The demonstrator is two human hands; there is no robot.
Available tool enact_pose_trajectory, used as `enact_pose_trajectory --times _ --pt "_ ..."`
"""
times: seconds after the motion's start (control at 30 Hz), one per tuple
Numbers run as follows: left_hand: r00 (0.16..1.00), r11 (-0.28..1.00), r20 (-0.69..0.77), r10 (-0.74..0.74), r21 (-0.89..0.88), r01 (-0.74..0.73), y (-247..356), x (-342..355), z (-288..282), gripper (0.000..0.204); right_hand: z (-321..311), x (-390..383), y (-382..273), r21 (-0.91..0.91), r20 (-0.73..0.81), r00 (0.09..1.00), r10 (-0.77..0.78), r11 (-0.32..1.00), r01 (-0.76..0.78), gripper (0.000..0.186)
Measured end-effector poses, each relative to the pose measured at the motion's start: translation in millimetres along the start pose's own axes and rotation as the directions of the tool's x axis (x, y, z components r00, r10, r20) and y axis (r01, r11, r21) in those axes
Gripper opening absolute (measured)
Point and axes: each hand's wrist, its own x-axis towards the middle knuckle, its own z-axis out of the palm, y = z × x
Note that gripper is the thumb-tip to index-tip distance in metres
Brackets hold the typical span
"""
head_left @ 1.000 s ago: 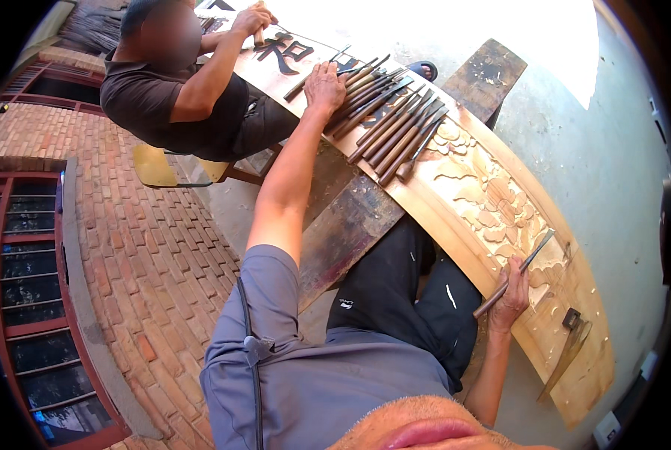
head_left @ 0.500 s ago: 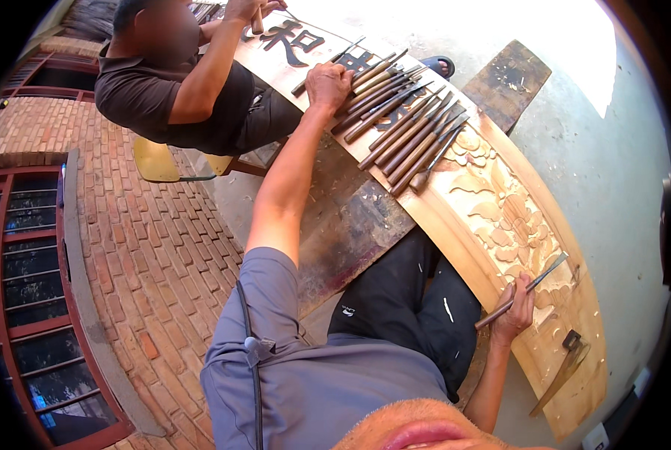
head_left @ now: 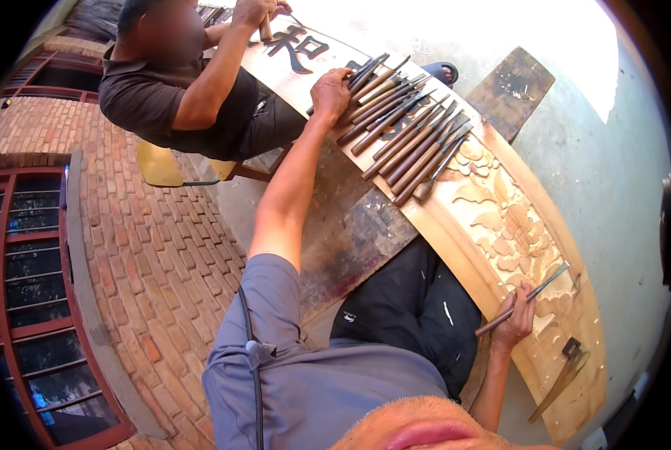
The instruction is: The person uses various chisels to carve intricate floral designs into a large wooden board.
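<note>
My left hand (head_left: 331, 95) is at the far-left end of a row of wood-handled carving chisels (head_left: 407, 154) laid side by side on the wooden board. Its fingers curl over the outermost chisel, whose handle end shows by the wrist; most of that chisel is hidden. Over the board's near-right part, my right hand (head_left: 514, 319) grips a single chisel (head_left: 547, 282), its dark handle end toward me and its metal blade pointing up and right. Beneath and beyond this hand lies a carved floral relief (head_left: 512, 225).
A mallet-like tool with a dark head (head_left: 572, 347) rests on the board's near-right end. At the far left, a co-worker (head_left: 155, 97) sits by large dark carved characters (head_left: 296, 49). A dark wooden plank (head_left: 512, 90) lies on the floor beyond the board.
My left hand and the chisel under it have shifted right, closer against the row. The right hand still holds its chisel, nearly in place.
</note>
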Motion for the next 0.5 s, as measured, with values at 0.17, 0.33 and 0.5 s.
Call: enact_pose_trajectory --times 0.17,0.33,0.5 --pt "1.0 1.0 0.021 -0.015 -0.025 0.016 3.1 -2.1 -8.7 0.028 4.2 -1.7 -1.8 0.043 -0.005 1.0 0.014 0.999 -0.014 0.026" --pt "0.979 0.989 0.154 -0.13 -0.049 0.139 30.8 -4.7 -26.9 0.044 -3.3 -2.3 0.5 0.063 -0.037 0.999 0.032 0.998 -0.03 0.026" --pt "0.992 0.994 0.124 -0.004 0.105 -0.009 16.1 -17.9 -67.0 0.047 -9.8 2.1 -4.1 0.08 -0.027 0.999 0.024 0.997 -0.022 0.027"
